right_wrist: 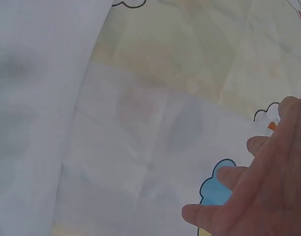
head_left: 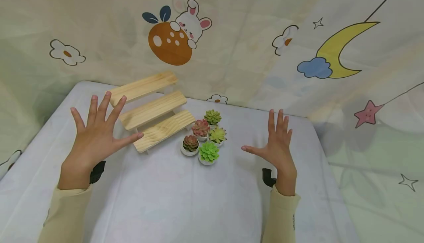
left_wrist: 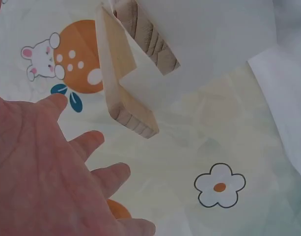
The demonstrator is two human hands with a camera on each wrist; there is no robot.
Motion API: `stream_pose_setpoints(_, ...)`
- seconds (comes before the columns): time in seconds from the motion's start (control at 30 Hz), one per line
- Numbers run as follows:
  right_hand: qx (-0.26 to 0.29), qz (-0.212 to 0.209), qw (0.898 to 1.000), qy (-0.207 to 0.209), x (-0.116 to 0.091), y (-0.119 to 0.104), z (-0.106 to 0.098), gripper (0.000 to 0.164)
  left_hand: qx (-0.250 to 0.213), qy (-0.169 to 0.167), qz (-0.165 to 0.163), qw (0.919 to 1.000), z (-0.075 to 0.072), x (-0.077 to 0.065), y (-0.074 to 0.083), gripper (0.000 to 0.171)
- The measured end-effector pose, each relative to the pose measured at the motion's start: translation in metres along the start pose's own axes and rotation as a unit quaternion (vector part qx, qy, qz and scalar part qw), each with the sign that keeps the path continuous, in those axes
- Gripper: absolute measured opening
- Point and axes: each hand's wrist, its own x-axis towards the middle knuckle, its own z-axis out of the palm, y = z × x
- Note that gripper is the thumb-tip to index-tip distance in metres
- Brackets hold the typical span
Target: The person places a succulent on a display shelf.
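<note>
My left hand (head_left: 94, 136) is raised over the table's left side with its fingers spread, holding nothing. Behind its fingers and thumb stands a three-step wooden display rack (head_left: 152, 110) of pale planks; two plank ends (left_wrist: 135, 120) show in the left wrist view. Several small potted succulents cluster right of the rack: a bright green one (head_left: 208, 152), a dark reddish one (head_left: 190, 143), a pink one (head_left: 200, 128), a yellow-green one (head_left: 217, 135) and a green one (head_left: 212, 117) at the back. My right hand (head_left: 278, 147), fingers straight and thumb out, hovers right of them, also holding nothing.
A white cloth covers the table (head_left: 185, 206). Close behind it hangs a printed curtain (head_left: 238, 44) with a rabbit, a moon and flowers. Each wrist carries a black strap piece (head_left: 267, 177).
</note>
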Motion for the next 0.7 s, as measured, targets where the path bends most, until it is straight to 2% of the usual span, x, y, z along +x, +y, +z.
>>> stream_pose_setpoints(0.07,0.022,-0.005,1.000,-0.004,0.001,-0.001,0.001,0.134,-0.017,0.002,-0.007,0.9998,0.000,0.001,-0.001,0.099)
stream_pose_setpoints(0.13,0.069,-0.008,0.998,-0.011,0.003,-0.004,0.003,0.128,-0.044,0.008,-0.020,0.9988,0.001,0.002,-0.003,0.094)
stream_pose_setpoints(0.2,0.125,-0.003,0.992,-0.019,0.004,-0.008,0.005,0.120,-0.082,0.027,-0.037,0.9956,0.002,0.005,-0.005,0.089)
stream_pose_setpoints(0.27,0.179,0.008,0.983,-0.028,0.007,-0.013,0.010,0.111,-0.127,0.050,-0.056,0.9891,0.004,0.007,-0.009,0.083)
stream_pose_setpoints(0.33,0.214,0.018,0.976,-0.038,0.009,-0.019,0.015,0.104,-0.176,0.072,-0.076,0.9788,0.006,0.009,-0.013,0.079)
stream_pose_setpoints(0.4,0.233,0.025,0.971,-0.050,0.011,-0.025,0.022,0.100,-0.233,0.081,-0.094,0.9645,0.010,0.010,-0.019,0.076)
stream_pose_setpoints(0.5,0.246,0.026,0.967,-0.064,0.014,-0.034,0.033,0.093,-0.325,0.064,-0.113,0.9366,0.016,0.015,-0.025,0.074)
stream_pose_setpoints(0.6,0.247,0.026,0.965,-0.085,0.015,-0.042,0.045,0.087,-0.386,0.024,-0.125,0.9136,0.022,0.020,-0.029,0.078)
stream_pose_setpoints(0.63,0.247,0.024,0.964,-0.095,0.015,-0.044,0.050,0.086,-0.395,0.012,-0.127,0.9099,0.024,0.023,-0.029,0.080)
stream_pose_setpoints(0.7,0.243,0.022,0.962,-0.120,0.015,-0.045,0.059,0.085,-0.396,-0.004,-0.126,0.9095,0.029,0.026,-0.029,0.086)
